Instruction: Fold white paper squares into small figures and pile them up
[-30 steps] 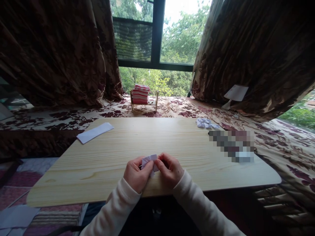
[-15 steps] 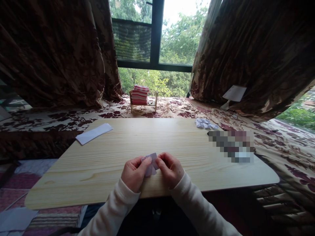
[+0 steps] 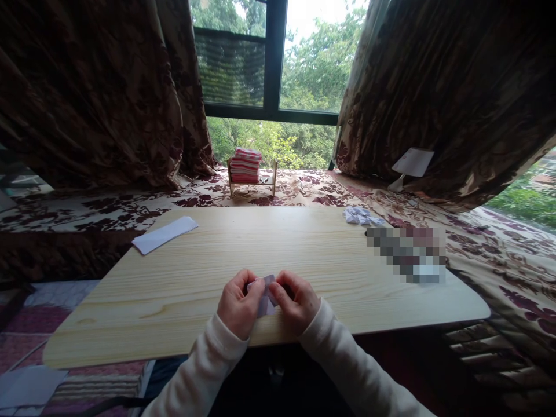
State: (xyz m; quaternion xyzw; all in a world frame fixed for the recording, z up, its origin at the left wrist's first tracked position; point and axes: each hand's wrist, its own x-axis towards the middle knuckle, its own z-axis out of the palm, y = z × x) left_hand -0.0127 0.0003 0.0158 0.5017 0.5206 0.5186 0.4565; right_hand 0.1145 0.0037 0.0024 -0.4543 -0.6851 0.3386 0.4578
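A small folded piece of pale paper (image 3: 266, 301) is held over the near edge of the wooden table (image 3: 208, 260). My left hand (image 3: 238, 302) pinches its left side between thumb and fingers. On the other side my right hand (image 3: 297, 300) grips the paper's upper right part, thumb and fingertips pressed together. The fingers cover some of the folds. Folded white paper strips (image 3: 165, 234) lie at the table's left edge. Several small folded paper pieces (image 3: 360, 216) are heaped at its far right.
A blurred-out patch (image 3: 408, 255) covers something on the right of the table. Beyond the table, a small rack (image 3: 252, 184) holds folded striped cloths (image 3: 245, 166). A white lamp (image 3: 413, 162) stands at the back right, near the curtain.
My right thumb and fingers have moved slightly left, further over the paper, and the hands are closer together. The view has shifted a little.
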